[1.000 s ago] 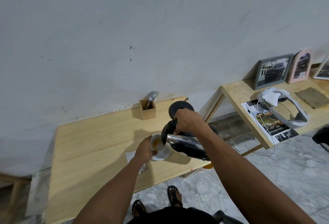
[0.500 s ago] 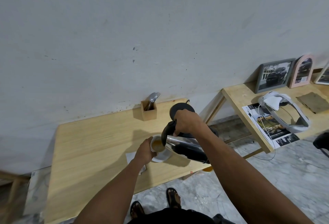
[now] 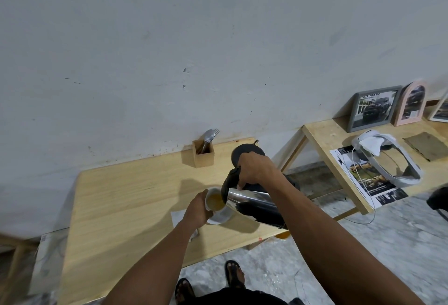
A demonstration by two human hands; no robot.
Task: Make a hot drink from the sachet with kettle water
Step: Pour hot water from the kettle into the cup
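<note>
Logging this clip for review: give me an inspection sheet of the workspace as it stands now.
Surface: wooden table, bare at its left.
Job's things: steel kettle tipped over white cup holding amber liquid, on a saucer; kettle base behind; torn sachet partly under the left hand.
Clutter: cutlery holder.
Grippers: left hand steadies the cup; right hand grips the kettle handle.
Cables: thin white cable off the side table.
Surroundings: side table with headset, brochure, framed pictures.
</note>
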